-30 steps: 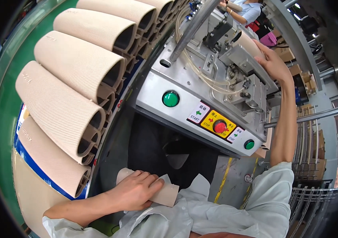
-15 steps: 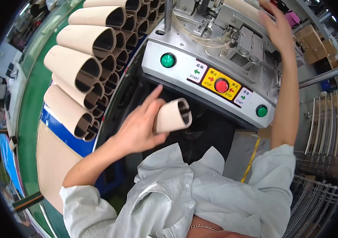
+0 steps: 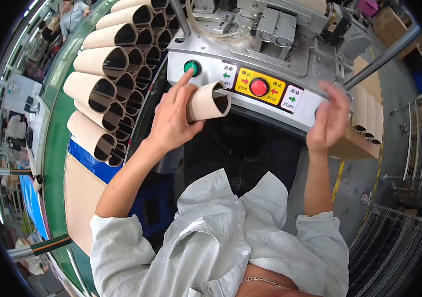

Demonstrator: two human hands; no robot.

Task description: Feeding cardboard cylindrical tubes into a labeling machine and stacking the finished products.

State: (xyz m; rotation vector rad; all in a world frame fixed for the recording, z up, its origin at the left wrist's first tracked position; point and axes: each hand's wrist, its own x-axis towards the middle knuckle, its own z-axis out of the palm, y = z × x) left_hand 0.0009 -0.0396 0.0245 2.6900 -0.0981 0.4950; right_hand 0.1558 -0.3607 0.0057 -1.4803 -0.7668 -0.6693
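Observation:
My left hand is closed round a short beige tube with a dark hollow inside and a rounded cross-section. Its index finger stretches out to the left green button on the machine's sloping front panel, the tip touching or just over it. At the panel's right end my right hand has its fingers apart, slightly smeared, with nothing in it. That hand mostly covers the right green button. Between the two hands sits a red button on a yellow label.
Similar beige tubes lie stacked on the left along the green bench. More tubes stand by a cardboard box on the right. A metal post rises beside the machine's right end. Wire racks stand farther right.
My left hand has moved up with the tube, its index finger now at the left green button. My right hand has come down from the machine's top to the panel's right end.

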